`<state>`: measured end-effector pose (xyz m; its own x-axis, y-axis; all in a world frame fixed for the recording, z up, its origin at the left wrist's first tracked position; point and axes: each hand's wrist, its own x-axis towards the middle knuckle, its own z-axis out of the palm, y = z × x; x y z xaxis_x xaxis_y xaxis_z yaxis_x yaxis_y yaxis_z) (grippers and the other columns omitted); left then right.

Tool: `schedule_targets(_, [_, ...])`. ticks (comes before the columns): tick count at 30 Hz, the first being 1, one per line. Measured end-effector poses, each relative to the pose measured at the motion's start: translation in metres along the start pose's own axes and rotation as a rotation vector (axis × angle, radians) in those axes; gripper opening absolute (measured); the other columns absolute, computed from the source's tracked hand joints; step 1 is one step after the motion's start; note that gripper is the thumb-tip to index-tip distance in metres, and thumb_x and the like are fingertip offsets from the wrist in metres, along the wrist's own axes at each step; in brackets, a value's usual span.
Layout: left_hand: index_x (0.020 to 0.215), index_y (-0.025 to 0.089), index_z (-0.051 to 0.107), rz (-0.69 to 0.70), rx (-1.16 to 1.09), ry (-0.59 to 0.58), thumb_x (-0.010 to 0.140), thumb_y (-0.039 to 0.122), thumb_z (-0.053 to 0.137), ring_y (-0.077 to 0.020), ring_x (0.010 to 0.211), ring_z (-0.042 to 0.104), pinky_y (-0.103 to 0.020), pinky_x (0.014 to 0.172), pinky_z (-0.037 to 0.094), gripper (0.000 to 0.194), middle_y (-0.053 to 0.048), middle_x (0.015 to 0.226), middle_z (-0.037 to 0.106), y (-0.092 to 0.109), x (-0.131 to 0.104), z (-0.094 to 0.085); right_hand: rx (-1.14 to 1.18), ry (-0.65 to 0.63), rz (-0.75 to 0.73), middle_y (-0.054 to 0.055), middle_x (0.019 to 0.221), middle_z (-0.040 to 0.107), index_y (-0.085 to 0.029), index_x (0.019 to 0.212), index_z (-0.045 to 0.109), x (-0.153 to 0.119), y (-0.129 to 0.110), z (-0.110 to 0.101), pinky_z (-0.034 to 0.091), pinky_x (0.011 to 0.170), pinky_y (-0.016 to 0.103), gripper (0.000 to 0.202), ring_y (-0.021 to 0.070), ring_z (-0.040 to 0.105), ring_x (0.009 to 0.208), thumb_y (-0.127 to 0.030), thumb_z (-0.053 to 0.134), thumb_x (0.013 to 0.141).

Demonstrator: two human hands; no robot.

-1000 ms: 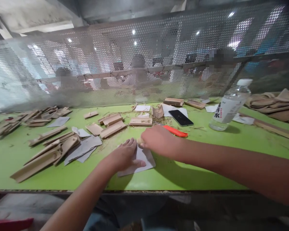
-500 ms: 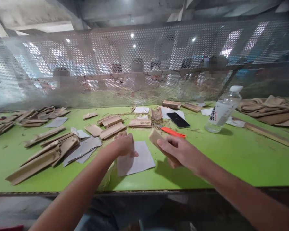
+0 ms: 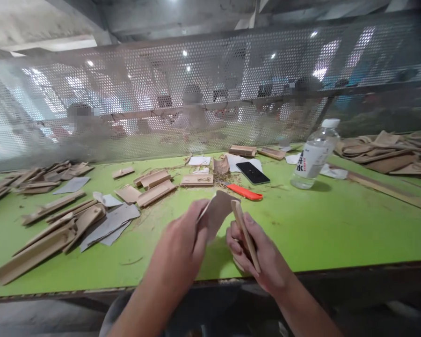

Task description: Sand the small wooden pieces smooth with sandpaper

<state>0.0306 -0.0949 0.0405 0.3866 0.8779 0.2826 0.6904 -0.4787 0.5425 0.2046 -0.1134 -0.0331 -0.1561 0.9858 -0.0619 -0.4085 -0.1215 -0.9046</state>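
My left hand [image 3: 184, 243] is closed on the edge of a sheet of sandpaper [image 3: 218, 213]. The sheet is raised off the table and bent, with its brown-grey face showing and a pale back at the edge. Close to its right, my right hand [image 3: 263, 252] grips a light wooden piece [image 3: 246, 236], held tilted with its narrow edge up. The fingers wrap around the lower part and hide some of it. The top of the wooden piece is close to the sheet; whether they touch I cannot tell.
Several wooden pieces [image 3: 38, 250] and grey sheets [image 3: 121, 217] lie to the left on the green table [image 3: 330, 234]. Beyond my hands are an orange-handled cutter [image 3: 245, 192] and a phone [image 3: 252, 173]. A water bottle [image 3: 314, 157] stands at right, before a perforated screen [image 3: 154, 112].
My left hand has lifted the sandpaper off the table and brought it toward the wooden piece. My right hand has turned the piece more upright and lower. The view has shifted slightly.
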Motion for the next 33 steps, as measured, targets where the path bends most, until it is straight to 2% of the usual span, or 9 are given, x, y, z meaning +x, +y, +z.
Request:
schedule_targets(5, [0.148,0.025,0.056,0.04,-0.238,0.096,0.104,0.022,0.042,-0.0228,0.13,0.065,-0.029,0.106,0.051,0.045,-0.004,0.143,0.068,0.014,-0.024,0.027,-0.098,0.025,-0.056,-0.009,0.054,0.042,-0.02,0.069,0.05,-0.003,0.004,0.001,0.019,0.034,0.019,0.059,0.0034,0.027,0.032,-0.074,0.057,0.091])
schedule_targets(9, [0.155,0.024,0.05,-0.001,-0.341,0.13,0.108,0.032,0.04,-0.025,0.133,0.063,-0.033,0.108,0.053,0.048,-0.005,0.147,0.065,0.025,-0.023,0.037,-0.175,0.042,-0.055,-0.008,0.049,0.046,-0.021,0.07,0.051,-0.008,-0.002,0.009,0.033,0.035,0.018,0.059,0.0072,0.041,0.034,-0.076,0.062,0.087])
schedule_targets(12, [0.16,0.027,0.042,-0.083,-0.354,0.201,0.108,0.035,0.039,-0.027,0.133,0.063,-0.038,0.109,0.055,0.053,-0.004,0.148,0.064,0.029,-0.016,0.045,-0.231,0.064,-0.029,-0.007,0.052,0.053,-0.021,0.084,0.058,-0.013,-0.003,0.014,0.04,0.034,0.021,0.048,0.0114,0.05,0.035,-0.068,0.071,0.085])
schedule_targets(15, [0.159,0.03,0.046,-0.065,-0.339,0.284,0.103,0.026,0.042,-0.0259,0.144,0.053,-0.04,0.118,0.047,0.056,0.0,0.159,0.053,0.028,-0.014,0.057,-0.295,0.098,-0.058,-0.006,0.059,0.057,-0.021,0.089,0.06,-0.014,0.001,0.013,0.045,0.038,0.022,0.04,0.0131,0.052,0.042,-0.059,0.075,0.085])
schedule_targets(19, [0.154,0.03,0.053,-0.064,-0.354,0.335,0.098,0.015,0.042,-0.0208,0.153,0.039,-0.035,0.123,0.04,0.059,0.007,0.166,0.038,0.024,-0.02,0.075,-0.445,0.194,-0.183,-0.001,0.067,0.063,-0.02,0.087,0.062,-0.012,0.002,0.009,0.05,0.054,0.024,0.036,0.0168,0.056,0.062,-0.055,0.071,0.089])
schedule_targets(22, [0.151,0.03,0.057,-0.097,-0.388,0.348,0.099,0.017,0.042,-0.0225,0.151,0.042,-0.037,0.122,0.042,0.055,0.007,0.163,0.044,0.024,-0.018,0.078,-0.491,0.237,-0.193,0.003,0.074,0.068,-0.019,0.091,0.065,-0.013,-0.001,0.011,0.051,0.062,0.026,0.038,0.0203,0.06,0.072,-0.057,0.066,0.091])
schedule_targets(28, [0.142,0.036,0.065,-0.219,-0.471,0.443,0.101,0.022,0.045,-0.0263,0.132,0.065,-0.041,0.105,0.06,0.048,0.007,0.139,0.07,0.032,-0.006,0.069,-0.574,0.182,-0.114,0.003,0.075,0.07,-0.021,0.099,0.069,-0.018,0.007,0.014,0.052,0.063,0.03,0.033,0.023,0.064,0.07,-0.053,0.062,0.093])
schedule_targets(31, [0.141,0.033,0.066,-0.264,-0.499,0.493,0.102,0.024,0.048,-0.0249,0.124,0.07,-0.035,0.095,0.064,0.044,0.004,0.138,0.071,0.036,-0.012,0.079,-0.64,0.292,-0.172,0.006,0.083,0.073,-0.02,0.099,0.069,-0.015,0.011,0.01,0.052,0.069,0.032,0.036,0.0245,0.065,0.076,-0.055,0.066,0.09])
schedule_targets(33, [0.143,0.03,0.065,-0.232,-0.498,0.484,0.103,0.025,0.047,-0.0248,0.133,0.064,-0.034,0.103,0.06,0.044,0.002,0.145,0.066,0.035,-0.015,0.086,-0.636,0.377,-0.194,0.005,0.078,0.071,-0.02,0.093,0.067,-0.013,0.01,0.008,0.05,0.064,0.03,0.039,0.0236,0.064,0.073,-0.058,0.063,0.091])
